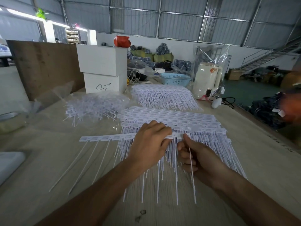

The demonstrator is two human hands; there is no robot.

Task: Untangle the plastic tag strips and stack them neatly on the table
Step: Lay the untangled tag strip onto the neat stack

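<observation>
The fingers (164,130) of the left hand (150,141) are curling over the header band of a white plastic tag strip (107,137), pinching it near its right end, while the fingers (183,146) of the right hand (197,158) are closing narrowly around one of its thin white tails (191,163). The strip is lying with its long axis running left to right across the pale wooden desk (48,160), most of its band reaching out to the left of the left hand, its tails pointing back toward the person. It is resting across the near edge of the neat stack of white tag strips (171,116), which is lying just beyond both hands, so the placing move is likely a short push forward. The left hand is nearer the strip's free length; the right is nearer the caught tail. Further off to the left, the tangled heap of white strips (92,106) is waiting, and a second ordered stack (164,95) is lying behind.
</observation>
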